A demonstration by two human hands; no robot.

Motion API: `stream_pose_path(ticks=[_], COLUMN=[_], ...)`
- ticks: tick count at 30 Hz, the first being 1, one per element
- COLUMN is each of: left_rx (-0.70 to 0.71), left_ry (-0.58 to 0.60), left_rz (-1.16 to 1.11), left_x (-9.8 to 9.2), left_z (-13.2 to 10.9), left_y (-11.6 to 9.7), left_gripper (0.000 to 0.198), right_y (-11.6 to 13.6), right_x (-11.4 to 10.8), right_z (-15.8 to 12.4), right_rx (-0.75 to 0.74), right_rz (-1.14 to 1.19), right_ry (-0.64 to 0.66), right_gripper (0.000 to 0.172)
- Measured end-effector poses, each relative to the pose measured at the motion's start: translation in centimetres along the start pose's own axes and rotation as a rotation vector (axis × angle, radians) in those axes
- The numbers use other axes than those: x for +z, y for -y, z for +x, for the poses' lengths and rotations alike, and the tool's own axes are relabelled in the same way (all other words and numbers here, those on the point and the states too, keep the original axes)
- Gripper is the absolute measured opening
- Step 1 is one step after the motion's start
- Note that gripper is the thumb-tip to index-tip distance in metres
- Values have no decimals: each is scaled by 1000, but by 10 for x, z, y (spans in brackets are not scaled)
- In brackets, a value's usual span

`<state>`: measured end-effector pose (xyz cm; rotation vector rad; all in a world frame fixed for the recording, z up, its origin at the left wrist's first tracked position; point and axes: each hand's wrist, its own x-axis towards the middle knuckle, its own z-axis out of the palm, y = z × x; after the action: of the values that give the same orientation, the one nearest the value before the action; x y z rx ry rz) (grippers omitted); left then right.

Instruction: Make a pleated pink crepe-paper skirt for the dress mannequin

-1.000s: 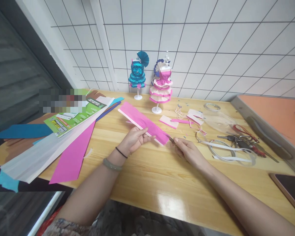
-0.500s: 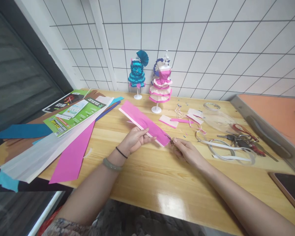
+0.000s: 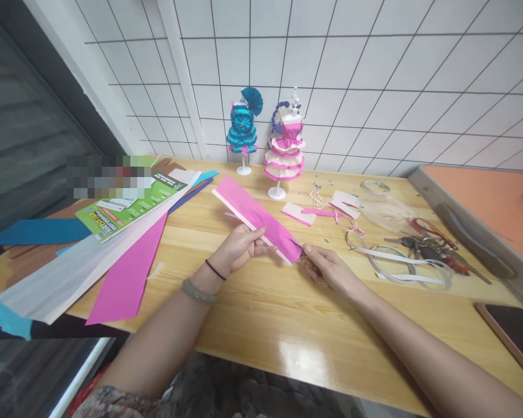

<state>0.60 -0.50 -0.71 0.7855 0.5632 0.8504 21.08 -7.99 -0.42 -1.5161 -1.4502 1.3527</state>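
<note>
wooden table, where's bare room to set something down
Bare wood on the wooden table runs along the near edge, from the long pink paper sheet to the dark phone, around both forearms. A smaller patch lies between that sheet and the left hand. Crowded: the bunch of keys and clear tape rings beyond the right hand.

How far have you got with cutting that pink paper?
Done: two paper dresses, the teal dress and the pink dress, stand at the back, and small cut pink pieces lie nearby. In hand: the left hand holds the pink paper strip while the right hand works small scissors at its near end. Left: almost the whole strip is uncut, and the big pink sheet looks untouched.
</note>
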Motion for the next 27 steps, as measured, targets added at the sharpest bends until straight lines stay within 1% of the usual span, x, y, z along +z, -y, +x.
stream_pose_path(ticks=[4,9,11,14,16,18,21,23,27], left_rx=[-24,-13,-3,6,8,12,9,7,9], left_ry=[9,-21,-47,-75,-79,-79,-67,-52,-49], left_rz=[36,22,-6,-31,-36,-29,20,54,73], left_x=[0,-3,-4,-3,-3,-2,-4,-5,-5], left_z=[0,1,2,2,2,2,2,2,2], left_y=[1,-1,-1,-2,-1,-1,1,1,0], left_gripper=[12,11,10,10,10,11,9,9,13], right_y=[3,10,9,7,6,10,17,20,16], right_x=[1,-3,-6,-9,-10,-10,-7,-6,-7], right_z=[-2,-2,-1,0,-1,-4,-10,-12,-9], right_rx=[39,44,18,-38,-69,-112,-174,-180,-161], right_rz=[57,0,-4,35,53,21,-91,-152,-205], right_ry=[17,-7,-57,-165,-201,-175,-51,0,-20], right_gripper=[51,51,50,47,44,41,43,41,41])
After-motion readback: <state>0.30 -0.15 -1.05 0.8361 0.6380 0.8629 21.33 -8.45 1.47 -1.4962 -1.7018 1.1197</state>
